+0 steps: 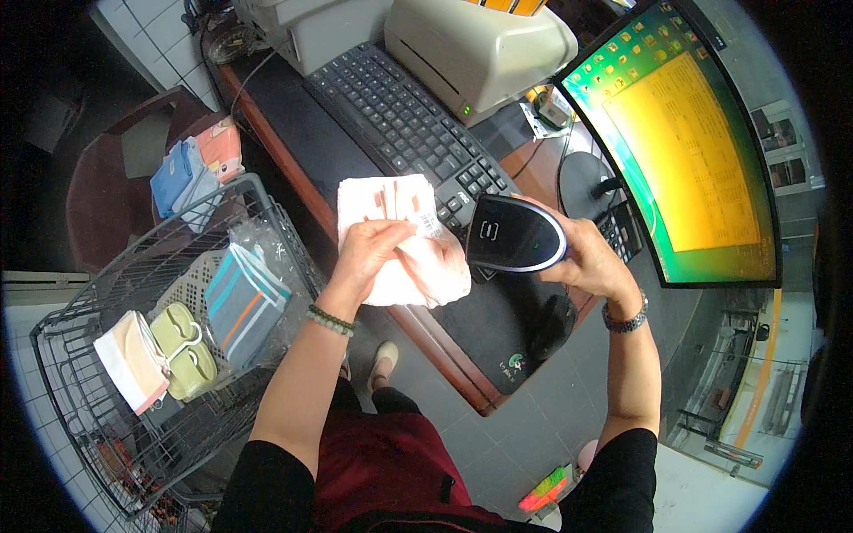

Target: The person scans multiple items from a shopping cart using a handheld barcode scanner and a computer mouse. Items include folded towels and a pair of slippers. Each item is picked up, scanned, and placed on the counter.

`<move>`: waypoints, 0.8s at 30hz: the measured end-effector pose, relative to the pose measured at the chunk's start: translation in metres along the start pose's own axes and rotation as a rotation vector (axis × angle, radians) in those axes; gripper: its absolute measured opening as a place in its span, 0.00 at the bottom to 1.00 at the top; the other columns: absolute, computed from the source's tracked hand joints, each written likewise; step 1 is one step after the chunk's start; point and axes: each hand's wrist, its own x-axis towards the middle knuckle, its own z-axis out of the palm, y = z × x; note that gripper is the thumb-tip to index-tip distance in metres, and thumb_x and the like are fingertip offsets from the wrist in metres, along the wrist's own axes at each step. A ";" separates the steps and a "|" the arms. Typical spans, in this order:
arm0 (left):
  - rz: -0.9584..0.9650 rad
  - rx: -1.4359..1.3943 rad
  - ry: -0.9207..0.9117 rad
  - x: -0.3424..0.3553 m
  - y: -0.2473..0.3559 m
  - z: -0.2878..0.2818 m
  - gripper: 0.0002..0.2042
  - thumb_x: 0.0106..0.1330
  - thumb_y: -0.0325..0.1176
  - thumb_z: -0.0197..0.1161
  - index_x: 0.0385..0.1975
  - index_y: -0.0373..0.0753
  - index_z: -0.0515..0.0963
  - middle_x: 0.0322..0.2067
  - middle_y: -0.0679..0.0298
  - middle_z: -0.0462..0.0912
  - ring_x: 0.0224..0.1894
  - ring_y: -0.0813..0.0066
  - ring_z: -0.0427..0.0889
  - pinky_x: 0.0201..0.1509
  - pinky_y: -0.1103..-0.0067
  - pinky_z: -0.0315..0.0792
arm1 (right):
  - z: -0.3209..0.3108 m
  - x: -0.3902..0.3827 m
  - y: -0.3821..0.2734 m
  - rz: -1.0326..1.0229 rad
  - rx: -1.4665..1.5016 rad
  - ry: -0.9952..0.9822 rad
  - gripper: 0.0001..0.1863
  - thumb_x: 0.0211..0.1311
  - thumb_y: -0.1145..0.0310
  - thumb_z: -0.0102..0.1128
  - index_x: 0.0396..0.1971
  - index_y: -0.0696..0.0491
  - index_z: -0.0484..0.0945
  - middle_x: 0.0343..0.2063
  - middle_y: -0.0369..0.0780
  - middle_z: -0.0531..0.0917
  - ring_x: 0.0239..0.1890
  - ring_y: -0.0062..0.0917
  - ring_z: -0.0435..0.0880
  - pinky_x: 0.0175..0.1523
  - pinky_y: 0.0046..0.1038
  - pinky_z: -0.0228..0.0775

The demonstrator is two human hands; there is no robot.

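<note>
A folded pale pink towel with a label and barcode hangs over the desk edge area, gripped by my left hand, its thumb and fingers pinched on the cloth near the label. My right hand is wrapped round a black handheld barcode scanner with a pale rim. The scanner's head lies just right of the towel and points toward it. Beneath both is the front part of a black keyboard. A black mouse rests on the dark mouse pad below the scanner.
At the left stands a wire shopping cart holding a striped grey towel, green slippers and a cream cloth. Behind it, a brown chair bears folded cloths. A beige printer and a lit monitor occupy the desk.
</note>
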 end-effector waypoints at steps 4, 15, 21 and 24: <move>0.000 0.005 -0.001 0.000 0.001 -0.002 0.12 0.64 0.30 0.61 0.36 0.25 0.80 0.31 0.59 0.82 0.32 0.77 0.80 0.37 0.83 0.75 | 0.001 0.000 0.000 0.005 -0.018 0.029 0.41 0.47 0.54 0.67 0.63 0.47 0.63 0.42 0.48 0.80 0.45 0.42 0.81 0.50 0.36 0.72; -0.028 0.000 -0.034 -0.002 0.009 0.000 0.09 0.65 0.27 0.56 0.35 0.24 0.77 0.36 0.57 0.80 0.39 0.70 0.81 0.46 0.73 0.78 | 0.013 -0.002 0.037 0.239 -0.128 0.494 0.41 0.50 0.62 0.61 0.66 0.46 0.56 0.52 0.50 0.75 0.52 0.43 0.77 0.55 0.36 0.70; -0.024 -0.029 -0.050 0.001 0.007 -0.004 0.09 0.64 0.27 0.56 0.35 0.26 0.77 0.35 0.58 0.80 0.39 0.70 0.81 0.46 0.73 0.78 | 0.029 0.011 0.097 0.441 -0.354 0.800 0.42 0.50 0.67 0.60 0.67 0.51 0.54 0.45 0.44 0.78 0.37 0.36 0.79 0.43 0.34 0.71; -0.027 -0.039 -0.047 0.002 0.007 -0.004 0.08 0.64 0.27 0.57 0.35 0.26 0.77 0.35 0.57 0.80 0.39 0.70 0.81 0.46 0.72 0.78 | 0.039 0.014 0.119 0.501 -0.586 0.816 0.43 0.48 0.68 0.62 0.66 0.53 0.54 0.43 0.43 0.77 0.42 0.34 0.78 0.45 0.35 0.68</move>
